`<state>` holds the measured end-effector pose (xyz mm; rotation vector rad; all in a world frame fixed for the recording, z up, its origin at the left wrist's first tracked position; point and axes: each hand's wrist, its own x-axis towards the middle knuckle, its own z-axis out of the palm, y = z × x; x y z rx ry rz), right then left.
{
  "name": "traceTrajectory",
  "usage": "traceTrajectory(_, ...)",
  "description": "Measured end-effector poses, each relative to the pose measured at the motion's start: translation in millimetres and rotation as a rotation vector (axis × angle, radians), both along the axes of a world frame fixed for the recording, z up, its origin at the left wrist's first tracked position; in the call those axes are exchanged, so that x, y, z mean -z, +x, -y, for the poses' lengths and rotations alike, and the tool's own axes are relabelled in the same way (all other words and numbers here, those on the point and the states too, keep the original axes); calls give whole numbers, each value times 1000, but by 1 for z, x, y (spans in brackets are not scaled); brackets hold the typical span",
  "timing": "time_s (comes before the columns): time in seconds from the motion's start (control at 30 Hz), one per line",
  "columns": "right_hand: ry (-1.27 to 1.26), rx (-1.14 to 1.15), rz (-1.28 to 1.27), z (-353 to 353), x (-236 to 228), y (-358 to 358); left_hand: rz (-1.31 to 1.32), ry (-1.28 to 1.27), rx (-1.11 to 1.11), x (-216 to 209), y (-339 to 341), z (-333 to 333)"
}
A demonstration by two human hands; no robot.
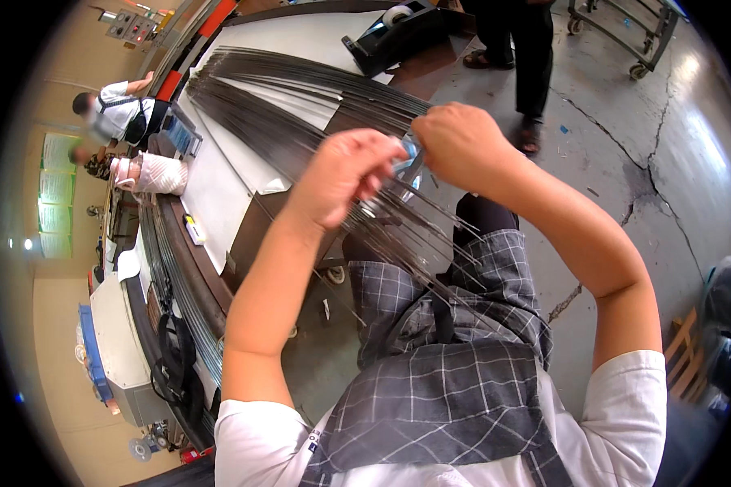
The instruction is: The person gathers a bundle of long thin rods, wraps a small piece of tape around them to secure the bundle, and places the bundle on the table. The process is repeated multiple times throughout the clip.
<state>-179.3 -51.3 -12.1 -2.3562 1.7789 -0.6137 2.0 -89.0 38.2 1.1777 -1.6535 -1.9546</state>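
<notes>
A long bundle of thin dark strips [256, 118] fans across the table, and its loose ends hang over the edge above my lap. My right hand [465, 148] is closed in a fist round part of the bundle near the table's edge. Beside it, my left hand [343, 172] is pinched, slightly smeared by motion, with its fingertips at a bluish piece of tape [408, 152]. The tape lies against the strips between both hands. How far it goes round them is hidden.
A black tape dispenser [398, 34] stands on the table's far side. At the left are a yellow-and-white marker [194, 230] and a pink-and-white wrapped bundle [150, 173]. Another person [512, 57] stands beyond the table; two more are at far left. A wheeled cart [625, 36] stands far right.
</notes>
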Motion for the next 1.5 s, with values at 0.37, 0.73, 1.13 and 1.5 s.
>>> traceTrajectory(0.37, -383, 120, 218, 52, -14, -6, 344, -1007, 61, -27, -17, 162)
traceTrajectory(0.73, -525, 312, 266, 150, -15, -30, 597, -730, 326, -26, -44, 212)
traceTrajectory(1.13, -572, 361, 36, 158, -15, -28, 579, -568, 264, -34, -30, 217)
traceTrajectory(1.5, -617, 389, 210, 153, -15, -25, 550, -487, 225, -26, -24, 205)
